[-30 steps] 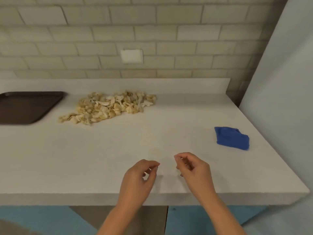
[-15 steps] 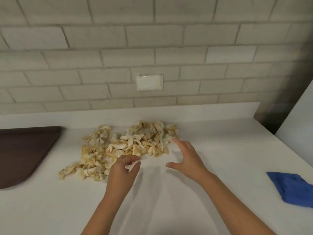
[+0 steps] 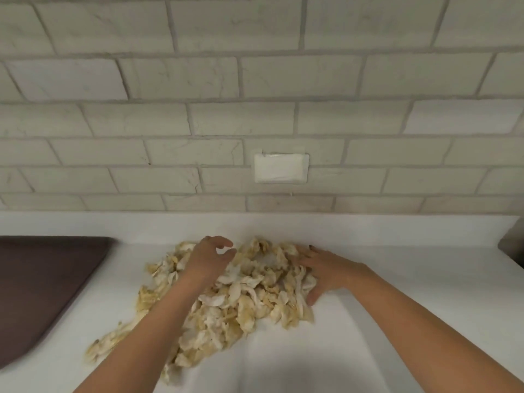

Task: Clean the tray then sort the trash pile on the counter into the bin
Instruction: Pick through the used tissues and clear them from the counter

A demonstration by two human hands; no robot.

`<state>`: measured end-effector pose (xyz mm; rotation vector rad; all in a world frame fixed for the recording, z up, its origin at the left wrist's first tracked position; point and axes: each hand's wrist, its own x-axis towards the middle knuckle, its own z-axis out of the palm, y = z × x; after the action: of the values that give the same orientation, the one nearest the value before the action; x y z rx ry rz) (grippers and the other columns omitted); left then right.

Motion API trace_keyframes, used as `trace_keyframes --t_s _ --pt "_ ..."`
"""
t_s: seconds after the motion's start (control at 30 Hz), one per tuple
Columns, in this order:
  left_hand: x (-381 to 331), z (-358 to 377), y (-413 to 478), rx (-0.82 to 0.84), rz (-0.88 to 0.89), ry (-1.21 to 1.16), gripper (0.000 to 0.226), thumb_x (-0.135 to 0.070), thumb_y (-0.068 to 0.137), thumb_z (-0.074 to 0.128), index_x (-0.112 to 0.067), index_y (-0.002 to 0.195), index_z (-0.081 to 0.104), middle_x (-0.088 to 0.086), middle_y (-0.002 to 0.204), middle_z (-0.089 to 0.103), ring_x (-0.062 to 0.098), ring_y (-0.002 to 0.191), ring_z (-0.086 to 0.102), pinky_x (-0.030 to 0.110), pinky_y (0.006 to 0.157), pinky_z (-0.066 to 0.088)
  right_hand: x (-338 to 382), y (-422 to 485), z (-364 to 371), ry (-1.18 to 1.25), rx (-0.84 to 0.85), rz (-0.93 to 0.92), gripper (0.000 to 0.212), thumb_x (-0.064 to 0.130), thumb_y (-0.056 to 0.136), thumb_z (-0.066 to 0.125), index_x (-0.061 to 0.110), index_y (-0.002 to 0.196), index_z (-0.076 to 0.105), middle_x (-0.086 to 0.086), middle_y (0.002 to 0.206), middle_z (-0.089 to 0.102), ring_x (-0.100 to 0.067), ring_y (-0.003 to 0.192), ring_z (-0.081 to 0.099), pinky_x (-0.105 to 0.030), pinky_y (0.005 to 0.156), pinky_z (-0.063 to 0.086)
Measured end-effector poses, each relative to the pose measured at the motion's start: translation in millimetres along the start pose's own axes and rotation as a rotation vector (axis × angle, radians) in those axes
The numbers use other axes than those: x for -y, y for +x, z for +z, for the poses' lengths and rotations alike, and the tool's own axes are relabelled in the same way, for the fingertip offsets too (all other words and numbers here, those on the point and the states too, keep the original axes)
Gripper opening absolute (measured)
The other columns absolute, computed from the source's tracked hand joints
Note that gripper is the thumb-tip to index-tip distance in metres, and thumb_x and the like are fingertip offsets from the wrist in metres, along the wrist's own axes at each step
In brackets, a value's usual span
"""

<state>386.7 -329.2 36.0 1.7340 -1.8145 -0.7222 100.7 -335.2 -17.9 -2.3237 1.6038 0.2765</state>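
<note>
A pile of pale yellow and white scraps, the trash pile (image 3: 238,304), lies on the white counter (image 3: 368,350) near the back wall. My left hand (image 3: 208,258) hovers over the pile's far left part with fingers loosely curled, holding nothing that I can see. My right hand (image 3: 323,269) lies flat against the pile's right side, fingers spread and thumb down at the edge. A dark brown tray (image 3: 37,293) sits on the counter at the left, and its visible part looks bare. No bin is in view.
A grey-white brick wall (image 3: 255,109) with a white blank cover plate (image 3: 280,168) rises behind the counter. A low white backsplash runs along the counter's rear. A dark corner shows at the far right edge.
The view has moved in closer to the pile and the blue cloth has left the frame. Both hands have reached forward from the counter's front edge onto the pile.
</note>
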Motion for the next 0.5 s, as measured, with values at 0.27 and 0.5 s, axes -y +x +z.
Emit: trace_keyframes --t_s 0.27,0.5 --pt "-18 75 69 0.316 0.157 0.371 0.054 -0.039 0.090 0.056 -0.023 0.140 0.043 0.002 0.143 0.039 0.027 0.129 0.038 0.039 0.106 0.036 -13 -13 48 0.059 -0.531 -0.014 0.079 0.079 0.079 0.016 0.022 0.109 0.062 0.005 0.114 0.060 -0.018 0.107 0.054 -0.030 0.089 0.037" --pt "-23 94 70 0.240 0.117 0.542 0.029 0.003 0.087 0.048 -0.006 0.104 0.069 0.008 0.110 0.064 0.025 0.102 0.061 0.028 0.088 0.048 -9 -28 46 0.244 -0.657 0.182 0.040 0.054 0.082 0.040 0.021 0.097 0.058 0.002 0.083 0.067 -0.025 0.081 0.064 -0.028 0.061 0.037"
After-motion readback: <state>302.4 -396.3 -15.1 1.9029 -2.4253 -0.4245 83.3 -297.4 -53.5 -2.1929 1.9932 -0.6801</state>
